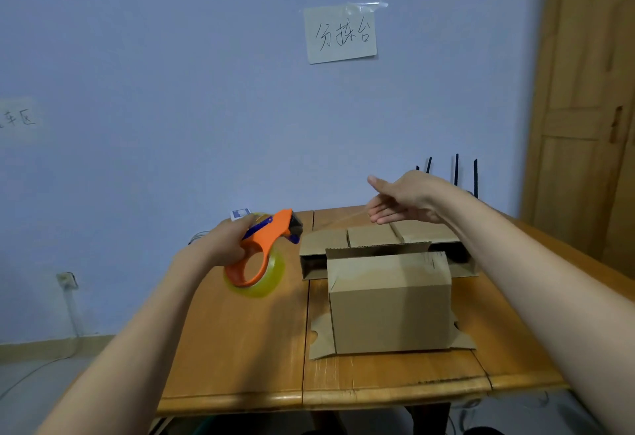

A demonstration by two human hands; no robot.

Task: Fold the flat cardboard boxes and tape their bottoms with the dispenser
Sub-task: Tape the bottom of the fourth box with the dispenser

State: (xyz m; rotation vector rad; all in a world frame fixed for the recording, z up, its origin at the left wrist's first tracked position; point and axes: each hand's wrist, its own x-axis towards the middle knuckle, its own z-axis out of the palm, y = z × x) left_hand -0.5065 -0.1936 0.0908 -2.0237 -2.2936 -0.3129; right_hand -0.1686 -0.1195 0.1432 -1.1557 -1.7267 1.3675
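Observation:
My left hand (pixel 225 244) grips an orange tape dispenser (pixel 266 242) that carries a yellowish clear roll (pixel 271 280), held over the table's left half. A thin strip of tape (pixel 343 219) stretches from the dispenser to the fingers of my right hand (pixel 405 199), which hovers above the back boxes with its thumb spread away. A folded cardboard box (pixel 390 307) stands in front on the table, its lower flaps splayed out. Behind it lies a row of other cardboard boxes (pixel 372 236).
The wooden table (pixel 237 348) ends close to me with a rounded edge. A small blue box (pixel 240 213) sits at the back, black antennas (pixel 457 170) stick up behind my right hand. A paper sign (pixel 340 34) hangs on the wall, a wooden door (pixel 584 108) stands at right.

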